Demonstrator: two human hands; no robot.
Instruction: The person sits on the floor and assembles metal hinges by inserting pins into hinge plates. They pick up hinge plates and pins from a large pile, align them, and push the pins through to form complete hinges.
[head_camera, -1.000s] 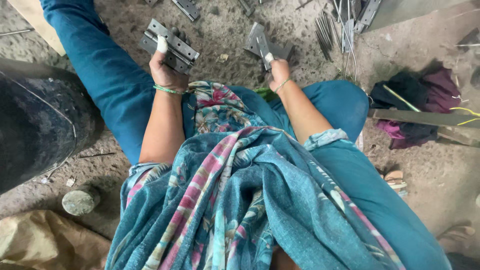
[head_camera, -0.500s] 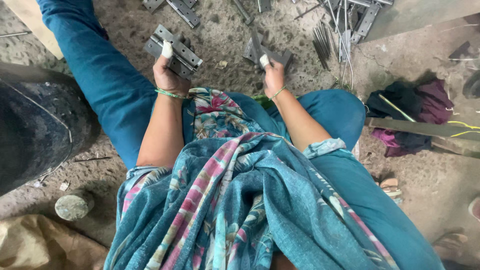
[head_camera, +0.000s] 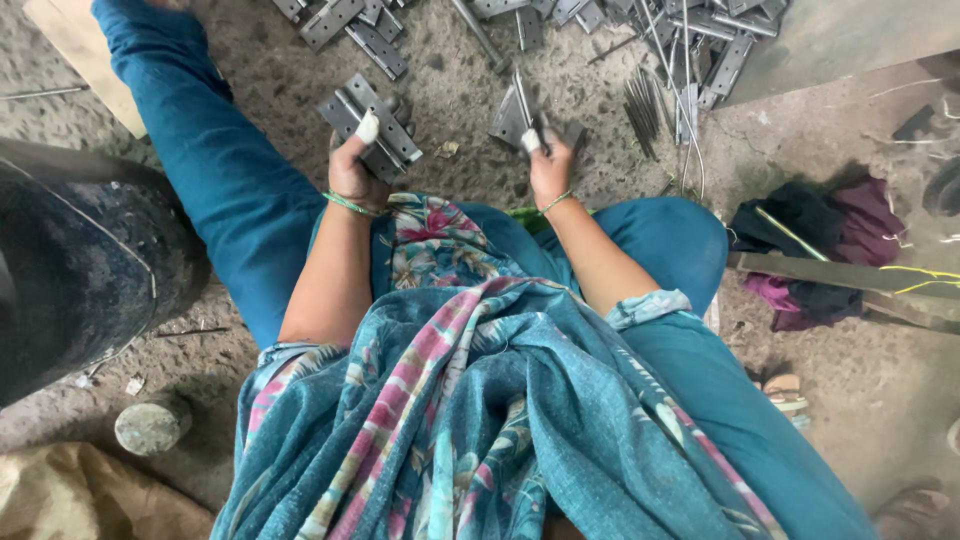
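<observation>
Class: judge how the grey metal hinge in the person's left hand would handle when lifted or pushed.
The hinge in the left hand looks like flat plate metal: probably rigid, fairly heavy for its size. Its two leaves may swing at the knuckle. Flat, so unlikely to roll.

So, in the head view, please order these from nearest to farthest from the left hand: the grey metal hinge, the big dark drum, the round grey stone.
1. Grey metal hinge: held in the left hand.
2. Big dark drum: to the left.
3. Round grey stone: lower left, on the ground.
</observation>
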